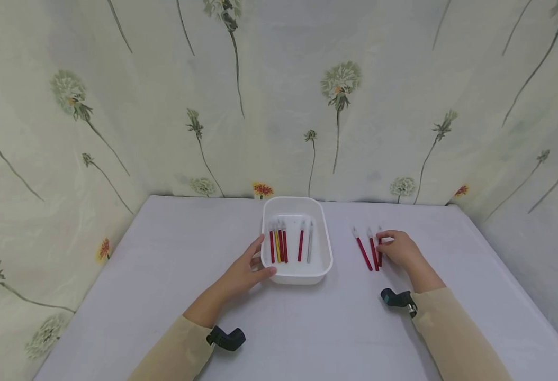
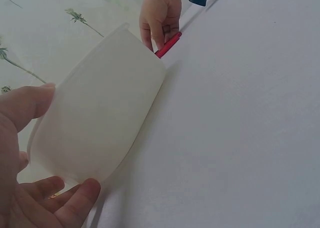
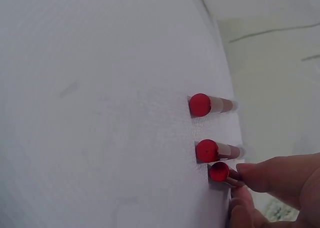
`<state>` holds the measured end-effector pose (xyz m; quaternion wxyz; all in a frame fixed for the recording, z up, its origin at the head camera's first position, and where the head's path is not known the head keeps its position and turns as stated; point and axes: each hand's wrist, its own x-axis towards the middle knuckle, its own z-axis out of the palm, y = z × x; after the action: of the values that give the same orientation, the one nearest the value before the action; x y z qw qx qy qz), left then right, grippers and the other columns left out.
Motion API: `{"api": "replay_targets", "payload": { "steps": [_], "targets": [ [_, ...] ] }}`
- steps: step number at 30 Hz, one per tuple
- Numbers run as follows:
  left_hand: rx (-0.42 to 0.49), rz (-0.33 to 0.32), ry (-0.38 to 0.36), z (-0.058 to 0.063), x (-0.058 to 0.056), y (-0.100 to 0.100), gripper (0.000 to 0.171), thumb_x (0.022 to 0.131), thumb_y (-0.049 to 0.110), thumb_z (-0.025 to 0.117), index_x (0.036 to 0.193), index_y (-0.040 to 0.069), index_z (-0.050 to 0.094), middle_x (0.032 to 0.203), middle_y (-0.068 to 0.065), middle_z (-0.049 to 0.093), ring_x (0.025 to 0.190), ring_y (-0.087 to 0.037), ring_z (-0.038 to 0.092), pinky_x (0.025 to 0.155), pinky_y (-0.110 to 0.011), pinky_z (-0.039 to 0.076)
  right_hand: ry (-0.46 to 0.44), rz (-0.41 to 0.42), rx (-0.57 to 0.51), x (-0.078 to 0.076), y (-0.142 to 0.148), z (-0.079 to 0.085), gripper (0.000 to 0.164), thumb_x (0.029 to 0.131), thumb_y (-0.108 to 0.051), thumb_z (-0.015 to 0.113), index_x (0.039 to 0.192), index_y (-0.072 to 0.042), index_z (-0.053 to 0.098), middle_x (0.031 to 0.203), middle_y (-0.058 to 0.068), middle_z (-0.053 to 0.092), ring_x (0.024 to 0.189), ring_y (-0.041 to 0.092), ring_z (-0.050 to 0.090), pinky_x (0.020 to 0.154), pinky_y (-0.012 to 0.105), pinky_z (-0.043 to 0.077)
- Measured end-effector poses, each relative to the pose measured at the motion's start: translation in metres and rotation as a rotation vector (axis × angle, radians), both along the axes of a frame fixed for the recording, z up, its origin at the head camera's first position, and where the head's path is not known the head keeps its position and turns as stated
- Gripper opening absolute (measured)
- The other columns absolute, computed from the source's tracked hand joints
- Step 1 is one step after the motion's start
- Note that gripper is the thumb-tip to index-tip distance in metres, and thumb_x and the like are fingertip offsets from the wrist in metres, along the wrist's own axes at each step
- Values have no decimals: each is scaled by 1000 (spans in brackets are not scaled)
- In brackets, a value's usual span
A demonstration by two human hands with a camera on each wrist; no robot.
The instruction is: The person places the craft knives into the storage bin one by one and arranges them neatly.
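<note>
My left hand (image 1: 242, 274) grips the left side and near corner of a white plastic tray (image 1: 303, 279). In the left wrist view its thumb and fingers spread around the outer wall. Inside the tray lie several slim craft knives with clear caps: red ones, a yellow one (image 1: 277, 247) and a silver one (image 1: 309, 244). To the right of the tray, my right hand (image 1: 401, 251) pinches a red craft knife (image 3: 219, 172) between thumb and fingers. Two more red craft knives, a nearer one (image 3: 207, 151) and a farther one (image 3: 200, 104), lie beside it on the table.
A pale cloth covers the table (image 1: 307, 333). Flower-printed fabric (image 1: 279, 106) hangs behind it and along both sides. A dark wrist camera is strapped over each beige sleeve (image 1: 450, 328).
</note>
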<state>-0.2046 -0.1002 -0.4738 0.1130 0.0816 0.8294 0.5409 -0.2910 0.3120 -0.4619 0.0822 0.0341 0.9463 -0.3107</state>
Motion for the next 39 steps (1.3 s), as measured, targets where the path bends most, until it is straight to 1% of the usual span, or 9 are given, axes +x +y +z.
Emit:
{"api": "replay_targets", "payload": {
  "steps": [7,10,15,21,26,32,36,39],
  "targets": [
    [-1,-2,-1,1,0,0,94,89,35,77,161,24,18,161,-13,32,139,-34,45,105,-53,44,-1,-3,-43,2,3,0,43,93,-11,66,131,7,57,112,28,65,95,34,63,78,43,51],
    [3,-3,-1,1,0,0,95,88,36,77,161,24,18,161,-13,32,139,-34,45,105,-53,45,-9,-16,-65,3,3,-1,44,94,-13,66,133,6,57,112,28,66,93,31,64,78,40,51],
    [13,-1,0,0,1,1,95,89,35,77,161,23,18,161,-14,32,139,-35,45,103,-53,46,-28,-40,-115,6,5,-3,45,94,-14,67,134,5,56,114,26,66,87,24,63,73,33,51],
    [0,2,0,1,2,2,94,89,35,77,161,24,18,161,-13,32,139,-34,44,105,-53,45,-64,-71,-157,9,7,0,47,96,-19,66,138,2,55,117,24,64,88,23,62,73,29,51],
    [-4,4,-2,1,1,1,95,88,37,77,161,26,18,162,-11,31,140,-33,44,105,-53,45,-69,-67,-193,13,6,5,48,97,-19,64,139,2,53,120,25,63,90,23,62,77,31,53],
    [7,2,-4,0,1,0,96,88,37,77,161,26,17,162,-11,30,140,-33,44,105,-53,45,-82,-69,-239,19,1,13,51,99,-21,63,143,0,50,131,28,57,104,29,61,88,38,55],
    [10,2,-5,0,1,0,96,88,37,77,161,25,17,162,-12,31,140,-33,44,105,-53,45,-97,-70,-251,23,-3,19,52,100,-23,61,145,-2,48,136,28,54,112,34,59,96,44,53],
    [9,4,-6,0,0,0,96,88,39,77,161,26,18,162,-12,31,140,-33,44,104,-53,45,-89,-51,-245,25,-7,23,52,100,-24,60,146,-3,48,136,28,54,114,37,59,99,48,51]
  ]
}}
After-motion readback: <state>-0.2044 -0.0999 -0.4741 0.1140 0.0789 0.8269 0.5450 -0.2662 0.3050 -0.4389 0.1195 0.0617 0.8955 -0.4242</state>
